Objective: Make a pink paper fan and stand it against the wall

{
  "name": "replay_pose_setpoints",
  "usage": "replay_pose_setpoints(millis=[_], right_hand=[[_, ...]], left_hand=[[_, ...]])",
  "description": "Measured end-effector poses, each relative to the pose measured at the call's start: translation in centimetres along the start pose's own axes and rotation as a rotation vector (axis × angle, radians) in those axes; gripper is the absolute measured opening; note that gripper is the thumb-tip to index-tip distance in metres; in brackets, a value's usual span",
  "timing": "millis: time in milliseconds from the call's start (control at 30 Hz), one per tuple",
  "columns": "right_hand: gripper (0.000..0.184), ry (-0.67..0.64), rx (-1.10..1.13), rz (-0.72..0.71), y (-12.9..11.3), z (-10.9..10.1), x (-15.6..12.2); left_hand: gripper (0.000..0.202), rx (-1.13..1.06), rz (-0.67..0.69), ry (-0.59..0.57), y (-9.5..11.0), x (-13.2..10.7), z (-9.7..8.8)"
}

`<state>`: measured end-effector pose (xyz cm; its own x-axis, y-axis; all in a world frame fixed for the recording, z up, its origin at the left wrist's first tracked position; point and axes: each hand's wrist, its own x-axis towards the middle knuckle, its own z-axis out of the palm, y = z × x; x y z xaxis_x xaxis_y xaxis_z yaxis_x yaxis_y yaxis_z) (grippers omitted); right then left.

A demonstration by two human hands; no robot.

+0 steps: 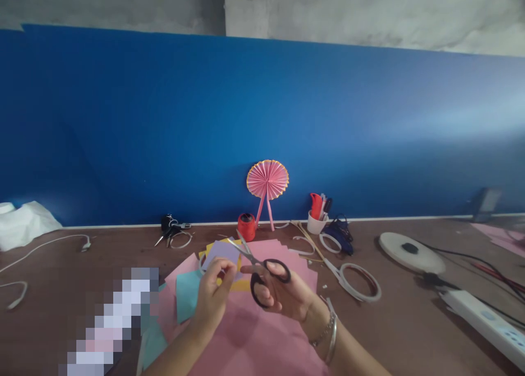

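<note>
My right hand has its fingers through the black handles of a pair of scissors. The scissor blades are apart and point up and to the left. Close by on the left, my left hand is closed in a pinch near the blades; what its fingertips hold, if anything, is too small to make out. Below both hands lies a stack of pink paper. On it are a purple sheet, yellow paper and a light blue sheet.
A pink pleated paper fan leans on the blue partition, beside a red container. A white pen cup, a white-handled tool, a round pale disc and a power strip stand rightward. Keys lie left.
</note>
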<state>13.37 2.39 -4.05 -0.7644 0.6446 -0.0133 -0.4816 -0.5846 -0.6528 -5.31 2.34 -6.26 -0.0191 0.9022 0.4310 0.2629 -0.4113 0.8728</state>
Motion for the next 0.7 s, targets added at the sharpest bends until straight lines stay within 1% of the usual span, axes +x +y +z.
replay_pose_setpoints(millis=[133, 200, 300, 367, 467, 600, 700], right_hand=[[0.04, 0.065, -0.035, -0.055, -0.9, 0.1, -0.4], [0.038, 0.088, -0.064, -0.068, -1.1, 0.0, -0.5], [0.033, 0.128, -0.109, -0.102, -1.2, -0.3, -0.6], [0.031, 0.157, -0.115, -0.117, -1.2, -0.6, -0.7], [0.032, 0.18, -0.117, -0.117, -1.2, -0.9, -0.6], [0.031, 0.183, -0.129, -0.13, -1.3, -0.8, -0.6], [0.03, 0.183, -0.138, -0.137, -1.3, -0.6, -0.7]], left_hand=[[0.033, -0.102, -0.266, 0.132, -1.1, 0.6, -0.4], [0.035, -0.128, -0.336, 0.189, -1.7, 0.8, -0.5], [0.03, -0.124, -0.336, 0.227, -2.3, 0.8, -0.6], [0.029, -0.098, -0.309, 0.218, -2.3, 0.7, -0.6], [0.035, -0.063, -0.294, 0.191, -2.1, 0.6, -0.7], [0.041, -0.08, -0.339, 0.179, -2.0, 0.6, -0.6], [0.04, -0.132, -0.407, 0.197, -2.0, 0.8, -0.5]])
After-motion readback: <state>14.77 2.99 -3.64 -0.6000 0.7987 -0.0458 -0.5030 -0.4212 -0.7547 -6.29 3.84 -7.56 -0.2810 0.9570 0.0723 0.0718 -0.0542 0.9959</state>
